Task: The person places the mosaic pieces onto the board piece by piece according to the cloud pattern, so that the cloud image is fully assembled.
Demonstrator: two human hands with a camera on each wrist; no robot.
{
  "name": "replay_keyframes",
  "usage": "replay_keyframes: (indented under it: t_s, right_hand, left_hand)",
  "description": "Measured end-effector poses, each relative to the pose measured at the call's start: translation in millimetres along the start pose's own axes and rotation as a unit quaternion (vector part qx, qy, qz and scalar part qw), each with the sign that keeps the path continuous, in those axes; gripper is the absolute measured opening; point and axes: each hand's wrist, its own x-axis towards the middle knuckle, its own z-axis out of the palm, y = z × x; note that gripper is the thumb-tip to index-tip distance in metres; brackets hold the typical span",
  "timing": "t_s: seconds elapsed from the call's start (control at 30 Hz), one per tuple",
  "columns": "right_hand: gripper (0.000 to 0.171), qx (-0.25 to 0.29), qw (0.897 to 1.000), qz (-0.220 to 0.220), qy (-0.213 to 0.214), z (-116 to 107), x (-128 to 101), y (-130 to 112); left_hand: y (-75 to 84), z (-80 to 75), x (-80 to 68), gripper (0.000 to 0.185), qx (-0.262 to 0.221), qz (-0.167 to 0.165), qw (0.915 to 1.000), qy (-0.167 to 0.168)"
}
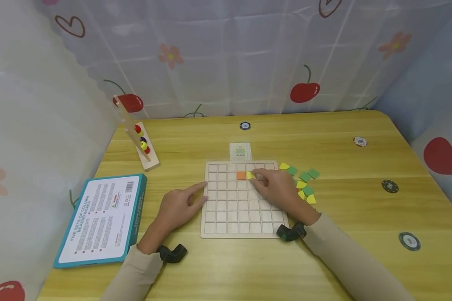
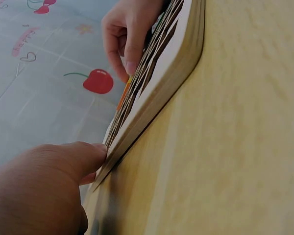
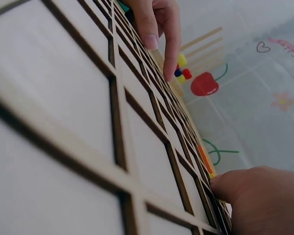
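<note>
Orange tile [image 1: 241, 175] aside, near-bare board [image 1: 232, 216]: pinching yellow piece [image 1: 250, 175] in right hand [image 1: 278, 189]; left hand [image 1: 178, 207] spread, 9 o'clock; unplaced tiles [image 1: 305, 177], 3 o'clock.

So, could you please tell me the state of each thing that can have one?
Left hand: touching the board at its left edge.
Right hand: pinching a yellow piece.
Board: flat, mostly unfilled.
Orange tile: in a board cell.
Loose pieces: scattered right of the board.
Box: lying flat, looks closed.
Bead stand: upright, holding beads.
Card: flat, face up.
Chips: flat, apart.
</note>
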Motion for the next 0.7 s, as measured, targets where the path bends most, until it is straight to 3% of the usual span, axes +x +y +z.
replay_keyframes:
  t_s: [0.1,0.33,0.47,0.6,0.7]
  right_hand:
    - [0.029,0.023,1.000,0.012,0.006,-3,-2,1]
    - [0.022,0.057,0.989,-0.021,0.133,-33,-13,19]
    - [0.021,0.061,0.984,-0.005,0.167,-50,-33,39]
    - [0.017,0.036,0.985,0.038,0.167,-65,-55,52]
    - [0.014,0.001,0.989,0.059,0.133,-73,-66,54]
  left_hand:
    - [0.1,-0.2,-0.4,0.044,-0.002,-0.002,1.0000,-0.002]
    - [-0.3,1.7,0.9,0.044,0.000,0.000,1.0000,-0.001]
    - [-0.4,3.0,1.3,0.043,-0.003,0.003,1.0000,-0.002]
    - [-0.8,2.6,1.1,0.043,-0.003,0.009,0.9999,0.003]
    - [-0.8,1.3,0.0,0.042,-0.001,0.008,0.9999,0.007]
